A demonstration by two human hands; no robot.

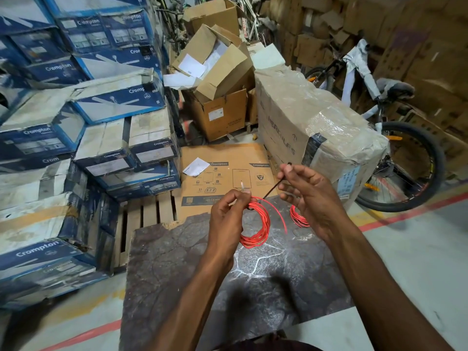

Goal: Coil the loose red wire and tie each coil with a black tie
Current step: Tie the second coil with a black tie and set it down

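My left hand (226, 216) pinches the top of a red wire coil (255, 228), which hangs in the air above the dark stone slab (192, 269). A loose end of the wire arcs out to the coil's right. A thin black tie (272, 186) runs from the coil's top up to my right hand (307, 196), which grips its upper end between thumb and fingers. A second red coil (298, 217) lies on the slab, partly hidden behind my right hand.
Stacked blue and white boxes (76, 148) fill the left. A flat brown carton (222, 178) lies on a wooden pallet (147, 214) past the slab. A large wrapped box (311, 127) and a bicycle (402, 158) stand at right. Open cartons (217, 79) sit behind.
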